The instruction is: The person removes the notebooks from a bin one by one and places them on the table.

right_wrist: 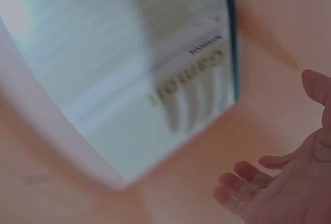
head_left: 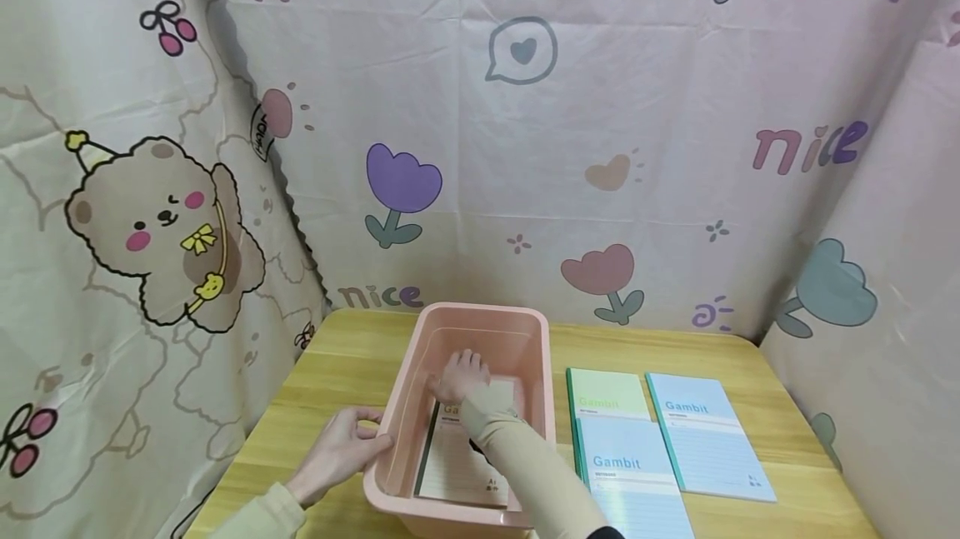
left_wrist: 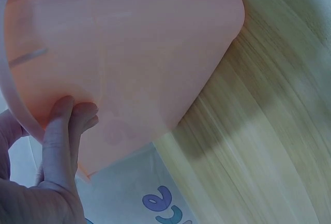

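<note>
A pink plastic bin (head_left: 483, 309) stands on the table. My left hand (head_left: 341, 449) grips its near left rim; in the left wrist view the fingers (left_wrist: 61, 136) press against the bin wall (left_wrist: 155, 53) near the edge. Inside the bin lies a Gambit notebook (head_left: 453, 464) with a dark spine, cover up. Over its far end reaches my right hand (head_left: 461, 376), the forearm hiding part of the cover. In the right wrist view, that hand (right_wrist: 284, 182) has its fingers extended and apart from the notebook (right_wrist: 129, 63), holding nothing.
Right of the bin, a green Gambit notebook (head_left: 607, 385) lies partly under a blue one (head_left: 637, 485). Another blue notebook (head_left: 712, 439) lies farther right. The wooden table (head_left: 367, 347) is enclosed by a printed curtain (head_left: 495, 156) at the back and sides.
</note>
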`<state>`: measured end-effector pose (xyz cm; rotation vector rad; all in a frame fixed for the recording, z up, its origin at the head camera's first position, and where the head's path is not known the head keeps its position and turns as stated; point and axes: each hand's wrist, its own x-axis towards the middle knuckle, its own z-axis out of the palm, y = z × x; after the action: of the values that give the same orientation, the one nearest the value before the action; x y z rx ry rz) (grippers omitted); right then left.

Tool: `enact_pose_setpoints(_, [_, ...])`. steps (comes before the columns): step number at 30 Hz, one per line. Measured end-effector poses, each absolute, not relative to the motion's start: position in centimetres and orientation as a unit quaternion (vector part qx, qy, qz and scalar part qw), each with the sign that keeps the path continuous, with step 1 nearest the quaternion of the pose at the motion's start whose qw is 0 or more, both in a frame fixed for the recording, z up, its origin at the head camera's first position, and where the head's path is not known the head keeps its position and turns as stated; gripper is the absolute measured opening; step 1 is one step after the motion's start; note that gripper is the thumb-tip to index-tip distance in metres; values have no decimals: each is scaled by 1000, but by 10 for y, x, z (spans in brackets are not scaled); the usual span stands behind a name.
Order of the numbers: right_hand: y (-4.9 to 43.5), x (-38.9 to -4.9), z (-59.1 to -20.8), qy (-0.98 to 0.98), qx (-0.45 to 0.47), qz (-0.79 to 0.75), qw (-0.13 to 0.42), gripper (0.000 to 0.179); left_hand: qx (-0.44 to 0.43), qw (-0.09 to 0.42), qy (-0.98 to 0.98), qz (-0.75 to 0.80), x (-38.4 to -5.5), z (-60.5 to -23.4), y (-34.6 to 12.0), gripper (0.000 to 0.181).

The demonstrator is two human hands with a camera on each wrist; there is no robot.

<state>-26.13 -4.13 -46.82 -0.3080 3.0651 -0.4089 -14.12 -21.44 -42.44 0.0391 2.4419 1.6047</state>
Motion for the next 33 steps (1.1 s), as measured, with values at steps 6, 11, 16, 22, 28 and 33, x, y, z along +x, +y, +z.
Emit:
enact_pose_setpoints(6, [-43, -272, -506, 986, -73, -141, 49, 74, 14, 109, 831, 545, -141, -424, -215, 45])
enact_pose_setpoints(11, [-43, -276, -523, 983, -60, -153, 85, 89, 12, 109, 832, 543, -141, -423, -215, 45])
enact_pose_setpoints(16, [-43, -280, -534, 985, -52, -131, 99, 111, -3, 109, 835, 539, -142, -422, -214, 45])
enact_pose_setpoints(22, [-43, -282, -540, 989, -33, -113, 94, 120, 1, 106, 835, 539, -143, -422, -213, 45])
enact_pose_setpoints(28, [-44, -286, -548, 990, -42, -97, 89, 128, 6, 101, 833, 543, -142, -422, -213, 46])
enact_pose_setpoints(33, [-45, -289, -554, 994, -52, -59, 70, 134, 5, 97, 834, 543, -141, -422, -213, 46])
